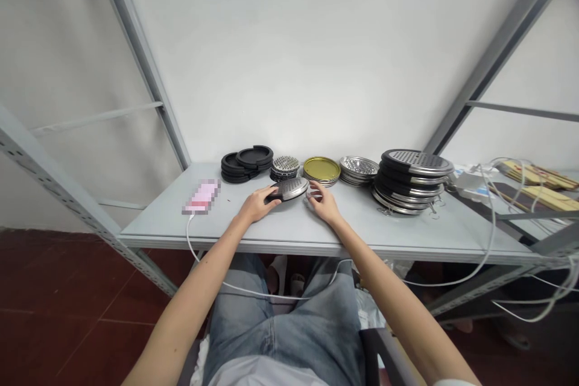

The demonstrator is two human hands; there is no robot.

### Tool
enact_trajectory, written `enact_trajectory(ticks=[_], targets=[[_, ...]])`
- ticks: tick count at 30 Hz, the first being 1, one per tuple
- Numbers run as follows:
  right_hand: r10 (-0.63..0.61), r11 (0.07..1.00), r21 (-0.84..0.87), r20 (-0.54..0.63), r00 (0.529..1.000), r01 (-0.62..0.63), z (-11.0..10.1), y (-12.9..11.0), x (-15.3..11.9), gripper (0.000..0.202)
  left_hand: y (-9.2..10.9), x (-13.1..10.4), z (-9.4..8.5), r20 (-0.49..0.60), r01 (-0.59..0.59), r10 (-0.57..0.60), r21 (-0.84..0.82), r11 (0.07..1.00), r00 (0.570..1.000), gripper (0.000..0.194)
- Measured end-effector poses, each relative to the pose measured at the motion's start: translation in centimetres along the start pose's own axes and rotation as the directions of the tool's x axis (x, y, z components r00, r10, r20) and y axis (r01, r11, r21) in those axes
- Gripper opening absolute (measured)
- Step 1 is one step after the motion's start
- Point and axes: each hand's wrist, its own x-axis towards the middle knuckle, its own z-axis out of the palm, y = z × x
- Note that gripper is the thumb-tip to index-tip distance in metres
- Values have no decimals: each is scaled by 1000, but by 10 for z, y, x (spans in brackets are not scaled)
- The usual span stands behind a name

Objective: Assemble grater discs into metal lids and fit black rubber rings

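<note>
My left hand (259, 203) is closed on the black-rimmed left side of a round metal grater (292, 187), holding it tilted above the table. At the grater's right edge, my right hand (322, 201) has its fingers curled. A small shiny bit shows by its fingertips, too small to name. Behind the grater is a stack of studded metal discs (286, 163). A gold-coloured round plate (321, 168) tops another stack. To its right lie perforated metal discs (359, 165). Black round rims (254, 157) are stacked at the left.
A tall stack of black-rimmed graters (414, 163) stands at the right of the grey table (280, 235). A phone (202, 196) with a white cable lies on the left. Grey metal posts (145, 60) frame both sides. More cables and yellowish pieces (538, 175) lie at far right.
</note>
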Motion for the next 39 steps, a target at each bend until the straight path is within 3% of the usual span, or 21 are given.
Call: enact_trajectory(ticks=[6, 22, 28, 33, 39], targets=[[-44, 999, 9, 39, 998, 44, -2, -6, -2, 55, -4, 0, 1, -52, -25, 21, -83, 996, 998, 47], [-92, 995, -42, 61, 994, 95, -4, -9, -3, 63, 0, 0, -1, -23, -39, 38, -59, 997, 999, 49], [-218, 962, -157, 45, 975, 222, -4, -16, -7, 64, -3, 0, 1, -42, -86, 84, -69, 994, 996, 48], [-385, 870, -316, 47, 922, 379, -6, -22, -10, 54, -6, 2, 3, -47, -163, 164, 20, 986, 985, 48], [-424, 848, -339, 26, 906, 407, -8, -21, -11, 34, -6, 0, 5, -128, -159, 174, 124, 979, 976, 45]])
